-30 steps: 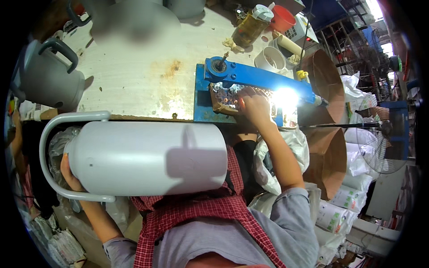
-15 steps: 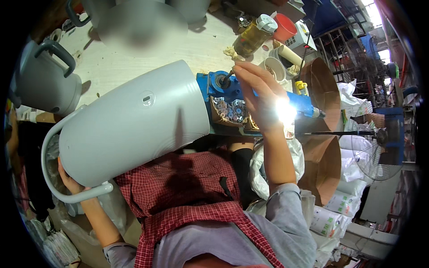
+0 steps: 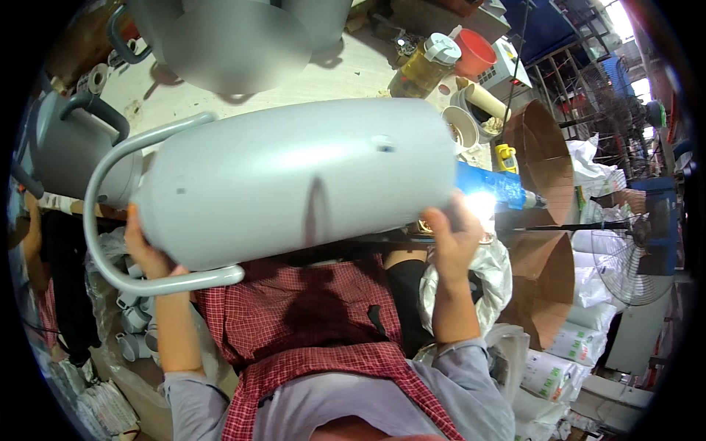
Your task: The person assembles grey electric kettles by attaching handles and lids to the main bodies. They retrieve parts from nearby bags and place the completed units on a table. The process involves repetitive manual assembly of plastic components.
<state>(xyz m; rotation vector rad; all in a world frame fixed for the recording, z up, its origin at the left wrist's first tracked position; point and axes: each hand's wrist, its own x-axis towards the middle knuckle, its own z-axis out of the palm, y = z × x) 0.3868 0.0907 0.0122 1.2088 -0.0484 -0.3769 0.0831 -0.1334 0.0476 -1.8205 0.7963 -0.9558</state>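
Cluttered pale worktable [image 3: 353,77], crowded workshop.

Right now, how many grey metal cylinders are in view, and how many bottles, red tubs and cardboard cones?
Grey cylinders: 3 – the big cylinder held by left hand and right hand, one with a handle at left, one at top.
Bottle of yellow liquid: 1
Red tub: 1
Cardboard cones: 2 –
Total: 7

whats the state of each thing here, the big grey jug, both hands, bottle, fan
grey jug: lifted, lying sideways
left hand: gripping the jug's handle end
right hand: supporting the jug's other end
oil bottle: upright, capped
standing fan: cannot tell if running
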